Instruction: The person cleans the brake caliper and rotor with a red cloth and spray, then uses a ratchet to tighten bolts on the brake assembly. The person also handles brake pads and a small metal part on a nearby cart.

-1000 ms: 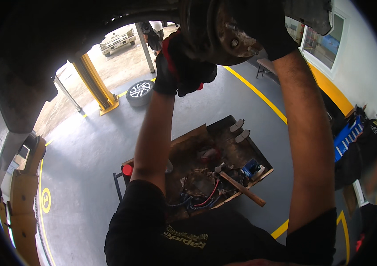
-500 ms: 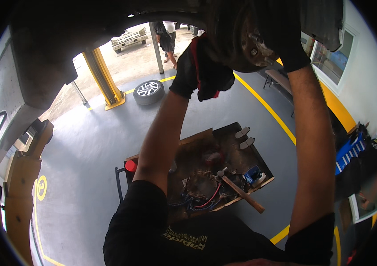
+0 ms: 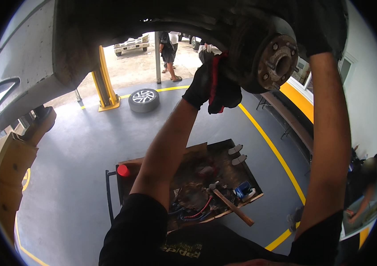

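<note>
Overhead, under the raised vehicle (image 3: 33, 66), a rusty wheel hub (image 3: 270, 62) with studs hangs at the upper right. My left hand (image 3: 212, 86), in a black and red glove, has curled fingers at the hub's lower left; what they hold is hidden. My right hand (image 3: 317, 33), gloved in black, reaches up beside the hub's upper right, its fingers lost in shadow. Below my arms, a cart's tray (image 3: 184, 155) carries a wooden-handled hammer (image 3: 232, 206), two brake pads (image 3: 239, 158), coloured cords (image 3: 197, 215) and a red cap (image 3: 123, 170).
A loose wheel (image 3: 144, 106) lies near a yellow lift post (image 3: 104, 82). Several people (image 3: 168, 55) stand outside by a white vehicle (image 3: 130, 44). A long bench (image 3: 290, 124) lines the right wall, with another person (image 3: 370, 190) at lower right. Brown padded shapes (image 3: 9, 168) border the left.
The view has shifted, showing more vehicle body. The hub now appears lower and further right, its face more exposed. My left hand moved right in the picture; my right hand moved right, off the hub's face.
</note>
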The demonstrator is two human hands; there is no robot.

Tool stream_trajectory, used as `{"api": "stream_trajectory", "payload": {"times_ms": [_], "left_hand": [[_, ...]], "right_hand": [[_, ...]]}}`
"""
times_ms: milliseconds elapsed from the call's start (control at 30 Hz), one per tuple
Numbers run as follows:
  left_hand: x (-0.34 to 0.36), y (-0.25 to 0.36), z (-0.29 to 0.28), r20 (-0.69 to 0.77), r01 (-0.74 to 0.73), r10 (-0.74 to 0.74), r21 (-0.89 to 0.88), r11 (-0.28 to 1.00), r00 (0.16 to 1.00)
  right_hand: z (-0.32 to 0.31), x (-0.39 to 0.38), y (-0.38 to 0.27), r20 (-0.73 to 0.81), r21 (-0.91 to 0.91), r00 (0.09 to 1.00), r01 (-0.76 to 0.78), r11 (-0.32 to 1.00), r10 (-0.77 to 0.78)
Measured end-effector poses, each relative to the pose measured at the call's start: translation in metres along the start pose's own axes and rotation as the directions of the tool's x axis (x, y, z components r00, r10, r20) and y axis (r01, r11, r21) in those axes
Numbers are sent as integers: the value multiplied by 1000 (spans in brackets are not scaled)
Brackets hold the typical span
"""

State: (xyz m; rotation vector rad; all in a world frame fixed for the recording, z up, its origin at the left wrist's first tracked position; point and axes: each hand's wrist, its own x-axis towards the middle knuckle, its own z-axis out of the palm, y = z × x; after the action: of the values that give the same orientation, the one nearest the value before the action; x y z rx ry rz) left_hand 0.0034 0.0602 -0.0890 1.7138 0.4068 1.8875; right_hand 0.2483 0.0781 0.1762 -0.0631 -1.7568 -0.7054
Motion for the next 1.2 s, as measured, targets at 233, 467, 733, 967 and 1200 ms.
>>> {"api": "stream_trajectory", "payload": {"times_ms": [233,467,733,967,1200], "left_hand": [[-4,-1,5,30,-196,193,175,965,981],[-8,3,2,-3,-157,161,198,968,987],[-8,5,5,-61,-53,63,153,987,996],[-10,7,6,-48,-156,177,287,945,983],[-4,9,11,-64,-58,66,113,992,996]], "right_hand": [[55,31,-17,-137,-397,989,-107,912,56],[60,49,-20,54,-333,985,-137,933,164],[61,53,-33,-101,152,991,108,983,-93],[65,50,-31,-5,27,972,-233,972,234],[45,57,-28,146,600,923,-368,710,355]]}}
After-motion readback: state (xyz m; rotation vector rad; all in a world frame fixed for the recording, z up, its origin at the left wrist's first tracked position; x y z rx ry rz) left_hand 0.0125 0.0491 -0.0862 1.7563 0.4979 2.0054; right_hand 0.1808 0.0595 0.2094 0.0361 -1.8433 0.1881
